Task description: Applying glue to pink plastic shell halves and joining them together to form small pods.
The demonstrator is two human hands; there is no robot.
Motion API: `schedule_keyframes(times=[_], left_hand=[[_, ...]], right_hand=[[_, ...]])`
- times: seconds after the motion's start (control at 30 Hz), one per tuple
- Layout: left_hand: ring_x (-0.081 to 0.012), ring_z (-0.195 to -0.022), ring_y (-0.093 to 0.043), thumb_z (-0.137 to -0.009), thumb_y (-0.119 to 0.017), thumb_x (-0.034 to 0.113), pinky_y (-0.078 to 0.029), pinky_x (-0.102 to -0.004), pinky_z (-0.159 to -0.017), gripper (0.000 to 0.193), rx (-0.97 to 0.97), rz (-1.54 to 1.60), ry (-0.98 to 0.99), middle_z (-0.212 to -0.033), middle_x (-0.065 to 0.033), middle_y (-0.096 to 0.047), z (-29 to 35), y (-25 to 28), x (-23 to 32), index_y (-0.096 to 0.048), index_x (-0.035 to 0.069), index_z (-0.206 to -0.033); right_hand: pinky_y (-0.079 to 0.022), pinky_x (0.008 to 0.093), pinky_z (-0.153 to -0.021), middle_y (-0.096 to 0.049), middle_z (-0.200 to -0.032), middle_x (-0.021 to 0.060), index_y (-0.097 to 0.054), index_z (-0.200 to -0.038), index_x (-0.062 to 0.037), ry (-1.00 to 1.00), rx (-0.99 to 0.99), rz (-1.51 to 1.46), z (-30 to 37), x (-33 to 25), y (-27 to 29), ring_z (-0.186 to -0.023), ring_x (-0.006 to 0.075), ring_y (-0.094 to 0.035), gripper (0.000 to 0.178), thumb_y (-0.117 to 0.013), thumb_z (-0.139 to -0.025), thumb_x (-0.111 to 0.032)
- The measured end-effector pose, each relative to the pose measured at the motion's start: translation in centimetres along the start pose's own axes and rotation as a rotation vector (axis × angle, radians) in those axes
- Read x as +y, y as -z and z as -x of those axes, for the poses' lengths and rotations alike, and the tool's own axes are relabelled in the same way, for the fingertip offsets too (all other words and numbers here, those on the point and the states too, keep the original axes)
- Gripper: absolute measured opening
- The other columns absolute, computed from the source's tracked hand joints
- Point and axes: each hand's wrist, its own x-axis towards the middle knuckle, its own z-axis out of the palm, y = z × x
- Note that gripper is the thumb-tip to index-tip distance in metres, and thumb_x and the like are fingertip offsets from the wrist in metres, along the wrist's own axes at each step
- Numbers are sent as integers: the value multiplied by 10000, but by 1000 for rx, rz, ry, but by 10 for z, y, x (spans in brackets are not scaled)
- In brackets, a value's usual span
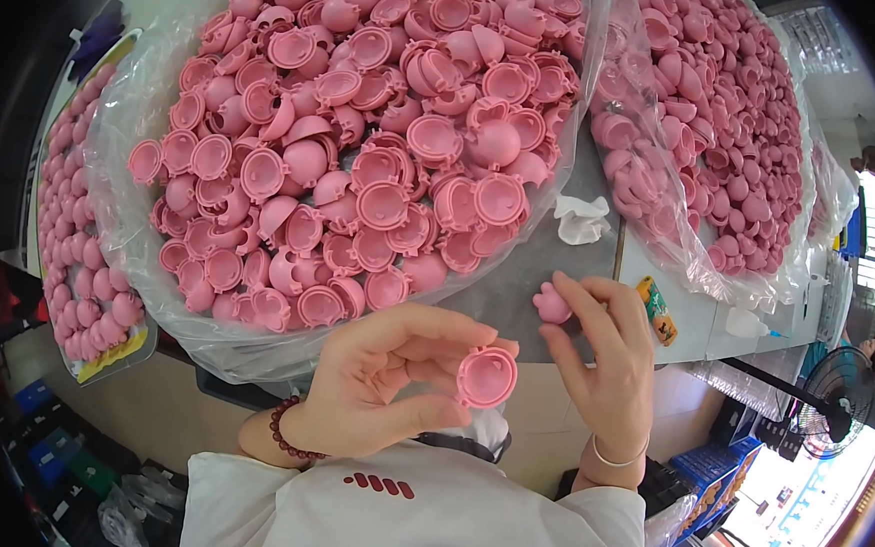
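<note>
Between the thumb and fingertips of my left hand (381, 370) is a pink cup-shaped half shell (487, 378), its hollow, rimmed side showing. My right hand (608, 359), a little to the right and farther off, pinches a small pink rounded piece with knobs (553, 303) between thumb and fingers. The two pieces are apart. Just beyond my hands, a clear plastic bag (179, 328) lies wide open, heaped with similar pink half shells (382, 205). Some of those shells are nested or overlapping.
Another clear bag (703, 275) of pink pieces lies at the right. A tray (137, 347) of pink rounded pieces stands at the left. On the grey table (517, 283) are a crumpled white tissue (581, 220) and a green-and-yellow object (658, 312). A black fan (830, 403) stands at right.
</note>
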Motion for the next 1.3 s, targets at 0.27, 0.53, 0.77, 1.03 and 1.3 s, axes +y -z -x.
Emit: schedule_keyframes(times=[0.27,0.53,0.77,1.03,1.3], left_hand=[[-250,-935,-564,-699,-636,-35,-483,-305,-774,374,-22,-348,-109,-1052,-233,-525,3,-5,-1,-464,-71,-1029],[-208,-860,-593,-687,-617,-72,-490,-287,-746,333,-8,-491,-143,-1046,-225,-542,-1,-6,-4,-529,-71,-1008],[-210,-827,-607,-651,-656,-55,-488,-264,-712,346,-28,-567,-269,-1029,-213,-559,-2,-5,-7,-556,-52,-982],[-215,-840,-585,-605,-745,56,-461,-278,-719,453,-59,-578,-289,-1047,-211,-552,-7,-8,-8,-552,-47,-1002],[-189,-726,-587,-561,-779,94,-451,-253,-637,434,-60,-485,-331,-900,-186,-612,-12,-2,-10,-590,-52,-924]], right_hand=[[-448,248,-551,-569,-850,121,-594,-846,10,218,86,-430,4,-19,1,-675,215,-553,316,-662,-539,42],[-446,250,-525,-597,-795,109,-591,-795,-14,358,152,-291,6,-21,-9,-647,214,-561,322,-749,-521,-77],[-448,249,-524,-600,-793,120,-590,-794,-14,331,153,-294,11,-21,-7,-648,218,-565,308,-748,-539,-82],[-382,244,-458,-520,-678,54,-536,-882,-97,373,170,-185,22,-20,-12,-561,155,-484,412,-775,-546,-79],[-372,276,-519,-520,-698,58,-461,-892,-18,373,457,-286,46,19,2,-587,169,-447,259,-636,-725,-111]])
